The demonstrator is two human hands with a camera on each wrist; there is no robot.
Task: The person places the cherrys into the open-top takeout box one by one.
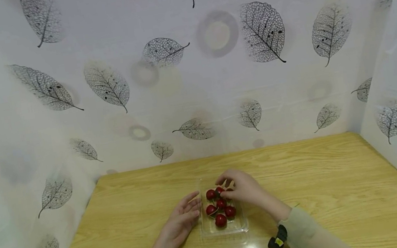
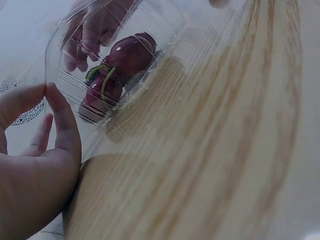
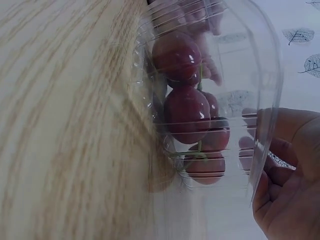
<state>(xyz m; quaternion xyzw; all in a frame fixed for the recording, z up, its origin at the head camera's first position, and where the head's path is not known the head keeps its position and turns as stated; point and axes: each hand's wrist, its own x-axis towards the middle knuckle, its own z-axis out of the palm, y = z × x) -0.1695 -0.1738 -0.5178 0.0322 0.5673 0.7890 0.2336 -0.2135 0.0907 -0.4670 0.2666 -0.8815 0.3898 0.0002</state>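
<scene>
Several dark red cherries (image 1: 220, 220) with green stems lie in a clear plastic box (image 1: 225, 233). My left hand (image 1: 180, 222) is at the box's left side, thumb and fingers spread along it. In the left wrist view its fingertips (image 2: 48, 90) come right at the clear rim. Over the far part of the box hovers my right hand (image 1: 245, 188), thumb and forefinger parted above the upper cherries. Through the clear wall in the right wrist view, its fingertips show a little above the cherries (image 3: 187, 114).
The box stands on a wooden table (image 1: 135, 194). Pale sheeting (image 1: 194, 94) printed with dark leaves rises behind the table and at both sides. Black bands (image 1: 278, 239) sit on both wrists.
</scene>
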